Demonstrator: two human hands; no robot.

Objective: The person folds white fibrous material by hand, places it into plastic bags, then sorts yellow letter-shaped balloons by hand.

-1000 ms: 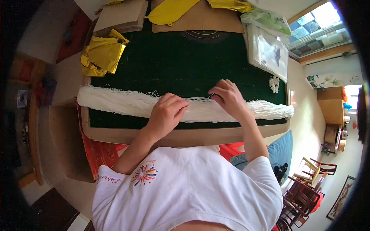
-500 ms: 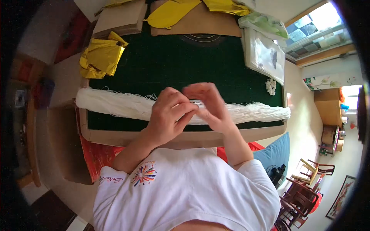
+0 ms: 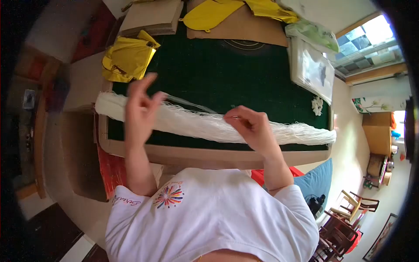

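A long bundle of white thread (image 3: 192,124) lies across the near part of the dark green table top. My right hand (image 3: 254,130) is closed in a pinch over the bundle's right half, with fine white strands at its fingertips; a small thin item there is too tiny to name. Over the bundle's left part is my left hand (image 3: 142,107), raised and blurred, its thumb and fingers apart. Loose strands stretch between the two hands, above the bundle; whether they touch the left fingers is unclear.
Crumpled yellow foil (image 3: 126,59) lies at the table's left, beside stacked cardboard (image 3: 150,17). A flat yellow foil piece (image 3: 209,15) rests on brown card at the back. Plastic bags (image 3: 312,70) and a small white tangle (image 3: 317,105) are at the right.
My hands were together over the bundle's middle and have parted. The left moved left and up, its fingers spreading; the right moved slightly right. Strands now stretch between them. The view shifted slightly.
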